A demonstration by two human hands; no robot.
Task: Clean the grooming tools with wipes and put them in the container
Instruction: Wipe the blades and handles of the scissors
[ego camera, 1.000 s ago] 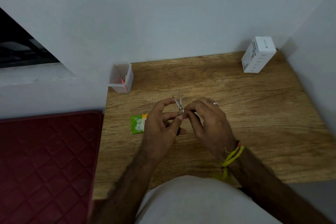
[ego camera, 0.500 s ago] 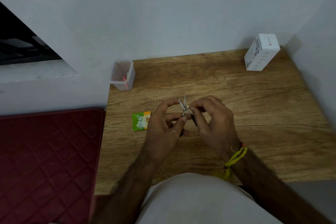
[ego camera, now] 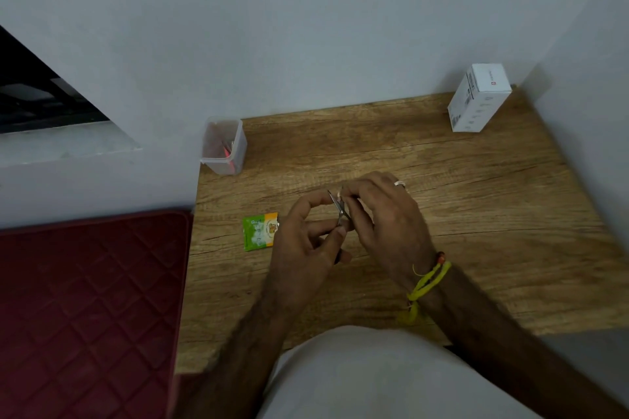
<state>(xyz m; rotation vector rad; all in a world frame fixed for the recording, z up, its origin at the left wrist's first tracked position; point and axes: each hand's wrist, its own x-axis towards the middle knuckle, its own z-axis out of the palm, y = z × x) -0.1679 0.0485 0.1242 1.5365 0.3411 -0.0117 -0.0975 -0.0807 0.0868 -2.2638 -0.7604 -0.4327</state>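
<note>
Left hand (ego camera: 306, 241): fingers curled round the small scissors (ego camera: 340, 213), held above the wooden table (ego camera: 476, 214), blades pointing away.
Right hand (ego camera: 381, 214): fingertips pinched at the blades; whether a wipe sits between them cannot be told.
Container (ego camera: 224, 146): clear tub at the table's far left corner, well apart from the hands, reddish items already inside.
Wipe sachet (ego camera: 260, 231): green packet lying just left of the left hand.
Progress: probably mid-task; scissors being wiped, not yet placed in the tub.
</note>
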